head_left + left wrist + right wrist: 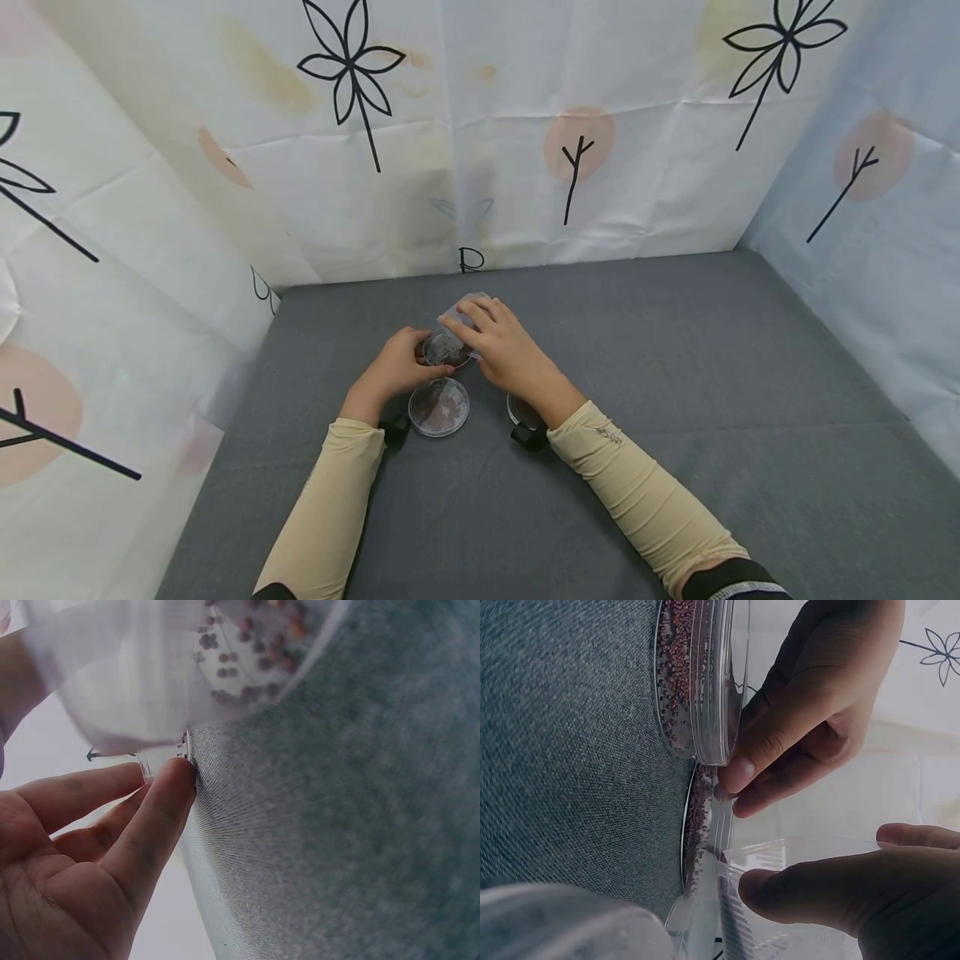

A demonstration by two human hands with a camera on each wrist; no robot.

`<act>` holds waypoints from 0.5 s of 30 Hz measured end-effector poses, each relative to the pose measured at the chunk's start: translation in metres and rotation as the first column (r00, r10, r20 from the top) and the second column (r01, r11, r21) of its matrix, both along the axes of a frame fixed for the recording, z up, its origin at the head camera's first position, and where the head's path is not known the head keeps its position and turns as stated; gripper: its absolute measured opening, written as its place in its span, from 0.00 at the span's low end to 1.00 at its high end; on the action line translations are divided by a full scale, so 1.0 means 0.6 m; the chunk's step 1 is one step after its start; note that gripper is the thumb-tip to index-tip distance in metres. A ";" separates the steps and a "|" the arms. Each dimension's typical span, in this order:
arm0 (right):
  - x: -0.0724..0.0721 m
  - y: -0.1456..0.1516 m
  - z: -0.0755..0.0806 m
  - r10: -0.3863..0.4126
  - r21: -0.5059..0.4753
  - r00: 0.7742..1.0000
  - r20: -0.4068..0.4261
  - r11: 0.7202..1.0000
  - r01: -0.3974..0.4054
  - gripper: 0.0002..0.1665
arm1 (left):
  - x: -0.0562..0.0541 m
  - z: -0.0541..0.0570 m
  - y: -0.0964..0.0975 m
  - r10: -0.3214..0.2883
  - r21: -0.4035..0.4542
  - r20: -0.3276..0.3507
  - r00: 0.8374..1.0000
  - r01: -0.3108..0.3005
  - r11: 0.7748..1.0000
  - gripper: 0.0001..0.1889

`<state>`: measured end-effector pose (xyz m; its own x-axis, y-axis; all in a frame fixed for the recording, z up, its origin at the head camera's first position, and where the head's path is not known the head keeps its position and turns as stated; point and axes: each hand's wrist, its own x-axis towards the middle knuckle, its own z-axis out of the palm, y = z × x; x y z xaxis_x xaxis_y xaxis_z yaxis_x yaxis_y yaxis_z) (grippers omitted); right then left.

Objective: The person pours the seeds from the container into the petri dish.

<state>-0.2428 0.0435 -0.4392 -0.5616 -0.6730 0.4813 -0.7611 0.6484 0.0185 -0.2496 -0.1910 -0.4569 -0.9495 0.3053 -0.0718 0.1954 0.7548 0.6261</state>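
Note:
My left hand (397, 367) holds a round clear petri dish (446, 351) by its sides, thumb near, fingers far. Small dark reddish grains cover the bottom of that dish. In the right wrist view the left thumb presses the dish's rim (720, 814). Above and to the right, my right hand (512, 346) grips a clear plastic container (780, 859), which tilts over the dish's edge. The right fingers and thumb lie along its walls. A second clear dish (438, 408) with similar grains stands just nearer to me, in the foreground of the left wrist view.
A third clear dish (519, 410) sits under my right wrist, partly hidden by it and by a black wrist camera (529, 437). Grey cloth (675, 350) covers the tabletop. White patterned curtains (510, 183) stand at the back and both sides.

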 end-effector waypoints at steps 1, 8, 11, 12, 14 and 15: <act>0.000 0.000 0.000 0.000 0.001 1.000 -0.002 1.000 0.000 0.45 | 0.000 0.000 0.000 0.000 -0.002 -0.002 1.000 0.000 1.000 0.43; 0.000 -0.001 0.005 0.002 -0.001 1.000 -0.011 1.000 -0.002 0.45 | -0.003 0.003 -0.001 -0.001 -0.012 -0.009 1.000 0.001 1.000 0.43; 0.000 -0.001 0.005 0.010 -0.009 1.000 -0.021 1.000 -0.010 0.44 | -0.005 0.001 -0.002 -0.013 -0.005 -0.017 1.000 0.013 1.000 0.41; 0.000 -0.001 0.005 0.011 -0.010 1.000 -0.025 1.000 -0.012 0.43 | -0.006 0.000 -0.002 -0.016 -0.002 -0.019 1.000 0.016 1.000 0.40; -0.001 -0.001 0.004 0.014 -0.011 0.999 -0.032 1.000 -0.014 0.43 | -0.006 -0.001 -0.002 -0.022 -0.002 -0.019 1.000 0.022 1.000 0.39; -0.002 -0.001 0.003 0.015 -0.012 0.999 -0.034 1.000 -0.016 0.43 | -0.005 -0.002 -0.002 -0.024 0.000 -0.018 1.000 0.024 1.000 0.39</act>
